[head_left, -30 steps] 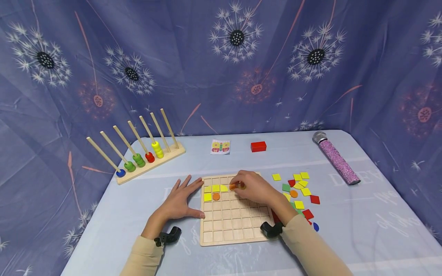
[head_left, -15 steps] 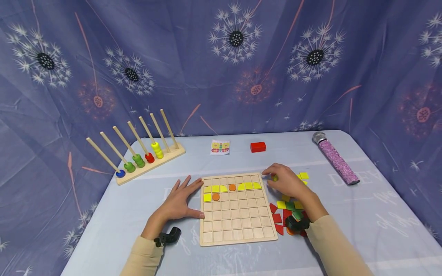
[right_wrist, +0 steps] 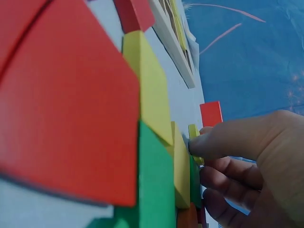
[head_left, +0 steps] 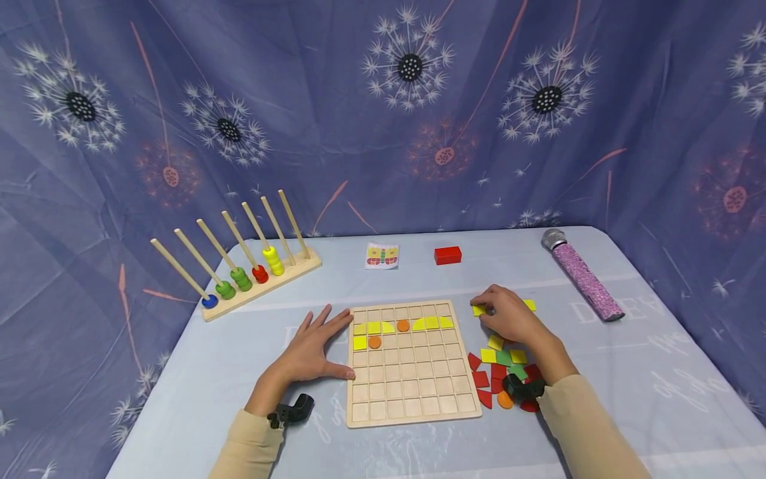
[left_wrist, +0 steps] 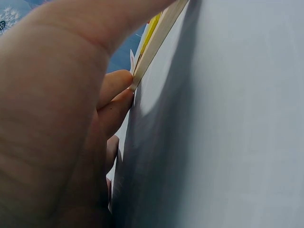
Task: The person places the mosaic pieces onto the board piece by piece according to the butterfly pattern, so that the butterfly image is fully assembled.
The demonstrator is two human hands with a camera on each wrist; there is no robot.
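A wooden grid board [head_left: 413, 372] lies mid-table, with yellow tiles and two orange discs, one of them an orange disc [head_left: 403, 325], in its upper rows. My left hand [head_left: 311, 346] lies flat with fingers spread, its thumb and index fingertip touching the board's left edge. Right of the board, my right hand [head_left: 509, 316] pinches a yellow square tile [head_left: 478, 310] between thumb and fingers. The right wrist view also shows the thumb on this yellow tile [right_wrist: 193, 132], at table level beyond the loose pieces; part of it is hidden by the thumb.
Loose red, green, yellow and orange pieces, among them a green tile [head_left: 503, 358], lie right of the board, partly under my right forearm. Behind stand a peg rack [head_left: 263, 287] with beads, a pattern card [head_left: 382, 256], a red block [head_left: 447, 255] and a glittery microphone [head_left: 583, 276].
My right hand has let go of an orange disc in the board's second row and moved right to a yellow square tile on the table. My left hand has stayed put.
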